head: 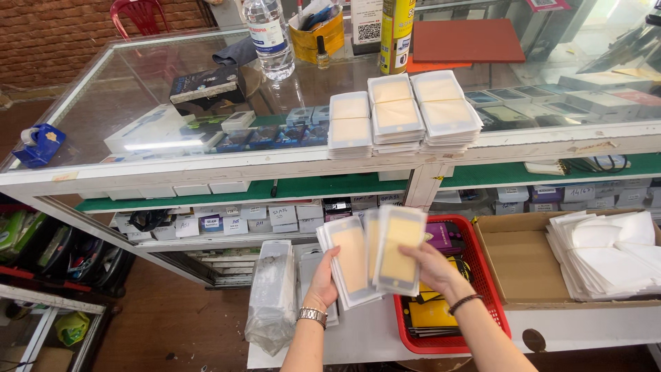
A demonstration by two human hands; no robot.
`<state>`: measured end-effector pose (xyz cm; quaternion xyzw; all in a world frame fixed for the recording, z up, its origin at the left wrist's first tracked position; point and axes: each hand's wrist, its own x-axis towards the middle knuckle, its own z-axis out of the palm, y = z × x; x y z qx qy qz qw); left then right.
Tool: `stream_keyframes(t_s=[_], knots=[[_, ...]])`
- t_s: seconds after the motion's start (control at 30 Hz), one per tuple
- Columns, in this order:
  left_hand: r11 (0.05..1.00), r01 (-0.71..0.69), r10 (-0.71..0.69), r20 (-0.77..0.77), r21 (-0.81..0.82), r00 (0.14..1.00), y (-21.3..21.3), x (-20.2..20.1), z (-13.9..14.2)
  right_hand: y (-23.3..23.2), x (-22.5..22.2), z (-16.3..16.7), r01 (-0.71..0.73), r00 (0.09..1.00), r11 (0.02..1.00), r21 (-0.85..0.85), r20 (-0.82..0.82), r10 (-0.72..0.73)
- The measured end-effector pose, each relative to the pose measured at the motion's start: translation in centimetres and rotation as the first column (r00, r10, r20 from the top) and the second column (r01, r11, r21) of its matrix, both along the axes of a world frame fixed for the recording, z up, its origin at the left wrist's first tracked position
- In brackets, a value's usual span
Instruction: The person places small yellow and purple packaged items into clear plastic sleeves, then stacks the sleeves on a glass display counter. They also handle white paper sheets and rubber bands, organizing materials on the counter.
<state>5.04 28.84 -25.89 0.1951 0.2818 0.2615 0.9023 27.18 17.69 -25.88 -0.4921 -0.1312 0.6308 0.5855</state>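
Note:
My left hand (323, 282), with a metal watch on the wrist, grips a fanned stack of flat clear packets with tan inserts (350, 260). Beside it, my right hand (430, 269), with a dark cord bracelet on the wrist, pinches one such packet (399, 249) at its lower edge and holds it upright just right of the fan. Both hands hover over a white low table (358, 337), in front of a glass display counter (138, 89). Three piles of the same packets (403, 114) lie on the counter top.
A red plastic basket (482, 289) with yellow and purple items sits under my right hand. A cardboard box (523, 258) holding white sleeves (606, 251) stands to its right. A clear plastic bag (272, 296) lies on the left. A water bottle (270, 38) and spray can (396, 34) stand on the counter.

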Motion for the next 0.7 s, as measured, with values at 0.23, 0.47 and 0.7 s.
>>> stream_keyframes(t_s=[0.23,0.47,0.7], knots=[[0.994,0.016,-0.004,-0.107,0.112,0.994,-0.27,0.07,-0.2,-0.37,0.11,-0.01,-0.145,0.983,0.989,0.031,0.115,0.141],[0.957,0.057,0.019,-0.259,0.284,0.966,-0.42,0.22,0.27,-0.84,0.1,-0.25,0.004,0.998,1.0,0.013,0.062,-0.005],[0.993,-0.007,0.02,-0.11,0.118,0.994,0.42,0.29,0.55,-0.75,0.36,-0.3,0.057,0.996,0.998,-0.028,0.074,-0.055]])
